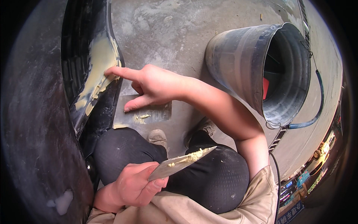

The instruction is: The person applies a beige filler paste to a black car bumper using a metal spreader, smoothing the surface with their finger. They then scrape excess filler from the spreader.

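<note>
My right hand (149, 85) reaches across to the left, index finger stretched out and its tip on the yellow putty (97, 61). Its thumb points out, while the other fingers curl under. That putty coats the edge of a black slatted car-body panel (74, 56), smooth on top and lumpy along its lower side. Beneath the hand is a flat grey metal plate (158, 111) with small putty scraps; whether the thumb touches it, I cannot tell. Low in front of my body, my left hand (136, 183) grips a putty scraper (175, 166) with putty along its upper edge.
A metal bucket (238, 56) lies tipped on the floor (160, 33) at right, its mouth facing right, a blue-sleeved handle (320, 97) hanging out and something red inside. My bent knees (126, 149) sit close to the dark bodywork (33, 112). A yellow vehicle (323, 151) stands far right.
</note>
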Action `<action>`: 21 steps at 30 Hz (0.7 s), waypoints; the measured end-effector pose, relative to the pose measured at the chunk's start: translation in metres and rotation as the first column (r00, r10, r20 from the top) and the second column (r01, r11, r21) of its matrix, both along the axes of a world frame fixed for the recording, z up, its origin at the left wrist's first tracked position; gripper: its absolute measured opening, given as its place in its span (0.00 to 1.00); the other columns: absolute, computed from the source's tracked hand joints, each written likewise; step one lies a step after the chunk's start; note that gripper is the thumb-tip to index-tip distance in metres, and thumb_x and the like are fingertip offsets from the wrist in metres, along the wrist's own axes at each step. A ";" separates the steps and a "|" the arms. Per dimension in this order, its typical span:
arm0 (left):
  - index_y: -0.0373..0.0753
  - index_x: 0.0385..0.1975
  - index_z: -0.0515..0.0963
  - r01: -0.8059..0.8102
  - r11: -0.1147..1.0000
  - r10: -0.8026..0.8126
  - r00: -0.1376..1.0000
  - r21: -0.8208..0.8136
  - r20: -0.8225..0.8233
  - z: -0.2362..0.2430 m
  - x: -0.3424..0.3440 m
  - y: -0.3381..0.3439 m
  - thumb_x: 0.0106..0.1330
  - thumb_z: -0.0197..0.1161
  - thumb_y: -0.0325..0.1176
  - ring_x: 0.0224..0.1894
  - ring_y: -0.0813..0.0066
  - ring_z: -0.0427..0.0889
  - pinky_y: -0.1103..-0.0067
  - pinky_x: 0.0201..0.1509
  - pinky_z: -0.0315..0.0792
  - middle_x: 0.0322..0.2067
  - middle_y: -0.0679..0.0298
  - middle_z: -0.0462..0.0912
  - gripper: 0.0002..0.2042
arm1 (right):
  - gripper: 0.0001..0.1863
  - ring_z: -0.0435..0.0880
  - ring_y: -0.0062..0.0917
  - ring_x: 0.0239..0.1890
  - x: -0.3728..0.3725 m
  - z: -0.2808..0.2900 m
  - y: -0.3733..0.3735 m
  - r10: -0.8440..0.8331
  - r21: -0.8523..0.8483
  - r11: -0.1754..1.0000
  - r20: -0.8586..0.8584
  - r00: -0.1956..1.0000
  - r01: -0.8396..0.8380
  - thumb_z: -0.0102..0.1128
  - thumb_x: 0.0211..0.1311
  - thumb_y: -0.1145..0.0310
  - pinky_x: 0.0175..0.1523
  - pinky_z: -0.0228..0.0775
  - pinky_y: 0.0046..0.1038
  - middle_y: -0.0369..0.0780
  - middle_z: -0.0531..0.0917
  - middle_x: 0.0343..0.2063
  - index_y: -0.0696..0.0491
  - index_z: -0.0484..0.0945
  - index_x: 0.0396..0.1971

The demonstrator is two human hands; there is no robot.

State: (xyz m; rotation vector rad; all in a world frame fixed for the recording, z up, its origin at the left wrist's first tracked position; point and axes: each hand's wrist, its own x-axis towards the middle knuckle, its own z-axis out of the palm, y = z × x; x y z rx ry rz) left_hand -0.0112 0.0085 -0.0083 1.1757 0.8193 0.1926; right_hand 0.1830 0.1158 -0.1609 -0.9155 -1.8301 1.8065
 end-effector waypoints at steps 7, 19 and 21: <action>0.29 0.39 0.78 0.020 1.000 -0.020 1.000 -0.004 0.002 0.000 -0.001 0.001 0.75 0.58 0.29 0.19 0.69 0.77 0.75 0.24 0.73 0.25 0.61 0.77 0.08 | 0.46 0.72 0.27 0.18 -0.005 -0.003 0.000 0.046 -0.103 0.993 -0.146 0.988 -0.062 0.75 0.57 0.56 0.33 0.68 0.34 0.38 0.71 0.14 0.39 0.58 0.73; 0.26 0.51 0.77 0.035 0.999 -0.035 0.999 -0.007 0.009 -0.001 -0.001 0.003 0.74 0.58 0.27 0.22 0.70 0.78 0.76 0.26 0.75 0.27 0.61 0.79 0.13 | 0.50 0.71 0.24 0.17 -0.014 0.003 -0.006 0.073 -0.097 0.990 -0.247 0.966 -0.099 0.75 0.59 0.55 0.30 0.66 0.30 0.36 0.72 0.13 0.42 0.54 0.76; 0.25 0.54 0.76 0.036 0.999 -0.036 0.999 0.003 0.020 -0.001 0.000 0.003 0.74 0.58 0.26 0.23 0.69 0.79 0.76 0.26 0.75 0.27 0.61 0.80 0.14 | 0.50 0.74 0.26 0.18 -0.015 0.004 -0.006 0.087 -0.094 0.989 -0.242 0.966 -0.112 0.76 0.58 0.56 0.32 0.69 0.31 0.37 0.73 0.14 0.42 0.54 0.76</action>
